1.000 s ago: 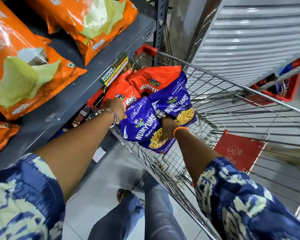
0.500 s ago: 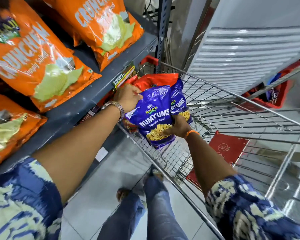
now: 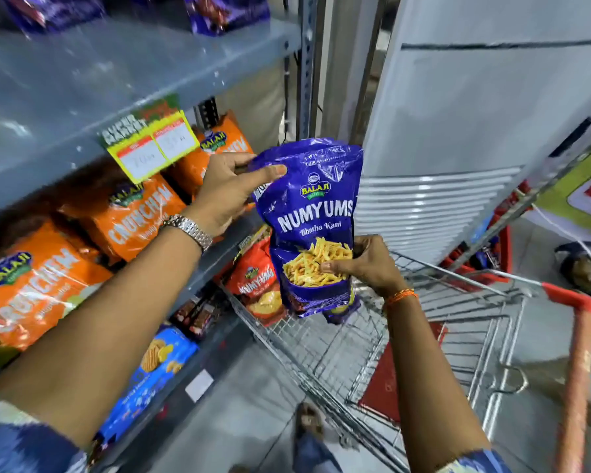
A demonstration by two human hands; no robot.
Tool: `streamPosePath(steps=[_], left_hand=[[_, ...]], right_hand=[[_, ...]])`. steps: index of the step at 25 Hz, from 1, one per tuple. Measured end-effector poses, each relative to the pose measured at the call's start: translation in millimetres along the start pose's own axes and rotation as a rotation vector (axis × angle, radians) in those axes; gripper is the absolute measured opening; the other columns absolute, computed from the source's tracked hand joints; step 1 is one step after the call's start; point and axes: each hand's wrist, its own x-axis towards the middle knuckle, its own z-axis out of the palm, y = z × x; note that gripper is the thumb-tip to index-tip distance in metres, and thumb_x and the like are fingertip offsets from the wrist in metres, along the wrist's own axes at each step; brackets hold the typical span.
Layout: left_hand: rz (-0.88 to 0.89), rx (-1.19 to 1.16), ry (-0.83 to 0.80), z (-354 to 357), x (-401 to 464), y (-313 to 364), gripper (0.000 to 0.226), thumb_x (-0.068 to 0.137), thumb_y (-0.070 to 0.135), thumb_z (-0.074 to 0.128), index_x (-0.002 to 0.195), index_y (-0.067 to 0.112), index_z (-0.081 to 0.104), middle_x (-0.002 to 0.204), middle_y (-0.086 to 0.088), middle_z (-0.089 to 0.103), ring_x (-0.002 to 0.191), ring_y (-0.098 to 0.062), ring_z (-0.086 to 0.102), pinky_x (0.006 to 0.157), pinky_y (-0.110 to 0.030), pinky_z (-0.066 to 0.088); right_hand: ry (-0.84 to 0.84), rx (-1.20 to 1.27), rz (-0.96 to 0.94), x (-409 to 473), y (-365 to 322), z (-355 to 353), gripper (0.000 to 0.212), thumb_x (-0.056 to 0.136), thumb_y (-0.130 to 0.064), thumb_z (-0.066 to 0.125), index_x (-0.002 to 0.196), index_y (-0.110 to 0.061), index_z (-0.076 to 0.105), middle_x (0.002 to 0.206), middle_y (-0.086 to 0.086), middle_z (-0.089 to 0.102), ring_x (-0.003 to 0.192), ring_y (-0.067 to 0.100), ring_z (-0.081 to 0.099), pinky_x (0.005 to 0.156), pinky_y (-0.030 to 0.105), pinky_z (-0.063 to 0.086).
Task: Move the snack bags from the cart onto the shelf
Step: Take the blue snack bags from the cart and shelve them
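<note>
I hold a purple Numyums snack bag (image 3: pixel 316 213) upright in front of the shelf, above the wire cart (image 3: pixel 328 349). My left hand (image 3: pixel 232 189) pinches its top left corner. My right hand (image 3: pixel 365 264) grips its lower right side. A second purple bag seems to hang behind it, only its bottom edge showing. A red Numyums bag (image 3: pixel 256 278) still stands in the cart's far corner. The grey shelf (image 3: pixel 93 97) overhead carries purple bags (image 3: pixel 226 11) at its back.
Orange Crunchem bags (image 3: pixel 133 216) fill the shelf level below the yellow price tag (image 3: pixel 151 148). Blue biscuit packs (image 3: pixel 154 363) lie lower down. The cart's red handle (image 3: pixel 574 302) is at the right; red baskets (image 3: pixel 485 254) sit beyond. My feet show on the grey floor.
Both hands have lifted the purple bag up out of the cart to shelf height. My view has tilted upward, bringing the upper grey shelf into sight.
</note>
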Motion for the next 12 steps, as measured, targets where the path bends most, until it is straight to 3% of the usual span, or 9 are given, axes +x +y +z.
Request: streamPosePath(steps=[2, 5, 7, 10, 12], left_hand=[[0.070, -0.117, 0.074, -2, -3, 28, 0.008, 0.089, 0.012, 0.070, 0.085, 0.014, 0.077, 0.084, -0.005, 0.077, 0.080, -0.023, 0.071, 0.084, -0.042, 0.055], [0.181, -0.267, 0.142, -11, -9, 71, 0.013, 0.096, 0.011, 0.061, 0.094, 0.008, 0.074, 0.092, -0.005, 0.078, 0.091, -0.023, 0.073, 0.093, -0.047, 0.057], [0.192, -0.356, 0.204, -19, -16, 104, 0.013, 0.096, 0.014, 0.062, 0.089, 0.008, 0.072, 0.092, -0.010, 0.076, 0.095, -0.029, 0.071, 0.092, -0.054, 0.057], [0.272, -0.398, 0.257, -41, -22, 154, 0.016, 0.095, 0.016, 0.065, 0.080, 0.012, 0.071, 0.086, -0.009, 0.075, 0.092, -0.029, 0.072, 0.087, -0.057, 0.058], [0.387, -0.349, 0.311, -67, -17, 187, 0.016, 0.090, 0.021, 0.071, 0.079, 0.011, 0.067, 0.085, -0.013, 0.067, 0.088, -0.026, 0.064, 0.088, -0.061, 0.054]], right_hand=[[0.023, 0.010, -0.060, 3, -35, 4, 0.043, 0.055, -0.014, 0.095, 0.088, 0.005, 0.076, 0.090, 0.027, 0.076, 0.074, 0.023, 0.069, 0.070, 0.049, 0.058], [0.005, 0.017, -0.167, 8, -88, 19, 0.033, 0.059, -0.004, 0.093, 0.085, 0.007, 0.076, 0.085, 0.021, 0.077, 0.071, 0.023, 0.070, 0.068, 0.040, 0.059], [-0.027, 0.050, -0.222, 10, -123, 33, 0.036, 0.057, -0.001, 0.092, 0.088, 0.008, 0.075, 0.088, 0.018, 0.078, 0.074, 0.022, 0.072, 0.071, 0.039, 0.060], [-0.105, 0.111, -0.305, 19, -174, 52, 0.032, 0.057, 0.003, 0.089, 0.086, 0.004, 0.076, 0.082, 0.008, 0.079, 0.072, 0.015, 0.074, 0.065, 0.029, 0.060], [-0.166, 0.157, -0.373, 31, -208, 69, 0.029, 0.052, -0.006, 0.089, 0.078, -0.001, 0.077, 0.076, 0.003, 0.078, 0.067, 0.010, 0.070, 0.062, 0.022, 0.057]])
